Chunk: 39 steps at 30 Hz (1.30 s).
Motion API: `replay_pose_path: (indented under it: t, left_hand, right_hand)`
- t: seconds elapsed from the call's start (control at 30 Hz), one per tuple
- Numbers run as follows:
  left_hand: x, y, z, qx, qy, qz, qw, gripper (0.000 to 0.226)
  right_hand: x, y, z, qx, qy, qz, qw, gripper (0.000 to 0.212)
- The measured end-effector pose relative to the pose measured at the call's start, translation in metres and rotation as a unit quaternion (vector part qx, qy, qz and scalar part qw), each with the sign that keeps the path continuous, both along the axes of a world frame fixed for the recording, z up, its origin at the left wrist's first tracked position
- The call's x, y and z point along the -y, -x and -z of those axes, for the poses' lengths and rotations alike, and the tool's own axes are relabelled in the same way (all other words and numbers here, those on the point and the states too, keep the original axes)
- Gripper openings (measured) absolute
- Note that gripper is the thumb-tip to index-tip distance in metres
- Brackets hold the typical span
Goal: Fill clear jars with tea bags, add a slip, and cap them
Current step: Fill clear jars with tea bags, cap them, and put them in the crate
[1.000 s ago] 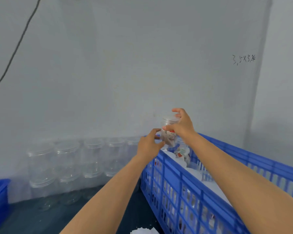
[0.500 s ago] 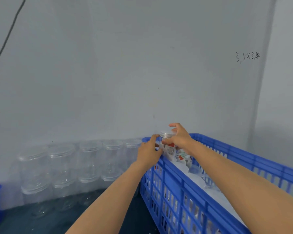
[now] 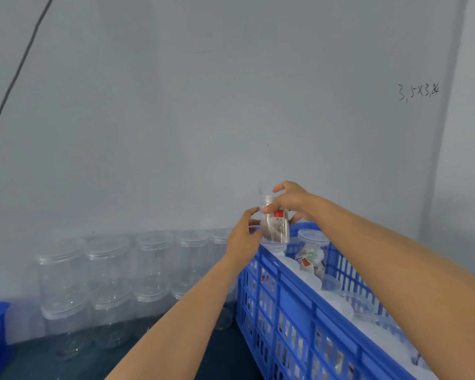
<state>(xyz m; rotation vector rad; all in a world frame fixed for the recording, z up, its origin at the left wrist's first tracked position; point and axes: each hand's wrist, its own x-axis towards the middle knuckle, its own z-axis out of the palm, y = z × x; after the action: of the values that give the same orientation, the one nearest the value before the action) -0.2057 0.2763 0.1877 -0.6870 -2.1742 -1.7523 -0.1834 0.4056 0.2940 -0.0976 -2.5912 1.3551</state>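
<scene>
Two bare forearms, no sleeves, left grip [image 3: 242, 239], right grip [image 3: 291, 201], no rings or watch

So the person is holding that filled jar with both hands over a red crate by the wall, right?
Not quite: the crate is blue, not red, as the head view shows. The rest holds: the left hand and the right hand both hold the filled jar over that crate's far corner by the wall.
</scene>
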Motion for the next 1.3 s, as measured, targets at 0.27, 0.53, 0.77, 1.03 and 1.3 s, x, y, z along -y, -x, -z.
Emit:
replay_pose_path:
  t: [0.27,0.53,0.77,1.03,1.3]
  left_hand:
    - [0.003,0.018,0.003,0.003,0.065,-0.019,0.998,0.057]
    - [-0.006,0.024,0.008,0.031,0.165,-0.044,0.985,0.052]
    - [-0.008,0.024,0.011,0.041,0.165,-0.059,0.984,0.055]
    - [-0.009,0.027,0.015,0.043,0.174,-0.066,0.982,0.062]
    - [-0.001,0.027,0.02,0.06,0.153,-0.061,0.985,0.065]
  right_hand:
    - [0.012,0.031,0.021,-0.088,-0.025,0.023,0.996,0.076]
    - [0.004,0.043,0.044,0.02,0.044,0.027,0.998,0.064]
    - [0.003,0.041,0.059,0.124,0.107,0.035,0.986,0.086]
    - [0.007,0.041,0.067,0.125,0.052,0.064,0.989,0.089]
    - [0.01,0.035,0.06,0.123,0.137,0.111,0.976,0.09]
